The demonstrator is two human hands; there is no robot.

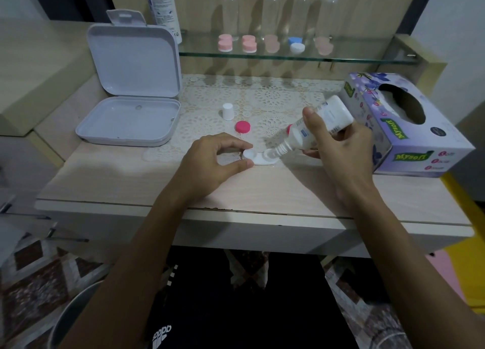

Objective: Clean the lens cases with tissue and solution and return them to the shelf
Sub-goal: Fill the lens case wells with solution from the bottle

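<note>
Two wells: white lens case (258,157), lying flat on the desk (131,183) at the near edge of the lace mat (265,99), both cups uncapped and facing up, joined by a flat white bridge.
Left hand (214,162): thumb and forefinger curled round the left cup, pinching it at its rim and holding the case down.
Right hand (338,144): clamped on the small solution bottle (315,128), thumb along the top of it, fingers beneath.
Bottle: white with a printed label, tilted nozzle-down to the left, ribbed tip just over the right cup; cannot tell through the blur whether liquid is coming out.
Pink cap (242,127): round, lying on the lace mat just behind the case, apart from it.
Second pink cap (289,129): mostly hidden behind the bottle, only an edge showing.
White bottle cap (227,111): upright on the mat, further back and left.
Grey box (128,123): open, lid standing up, left of the mat.
Tissue box (409,128): purple with flowers, right of the mat, just beside the right hand.
Glass shelf (367,56): above the back of the desk, carrying pink lens cases (225,44) in a row and one blue and white case (296,44).
Tall white bottle (164,5): at the left end of the shelf.
</note>
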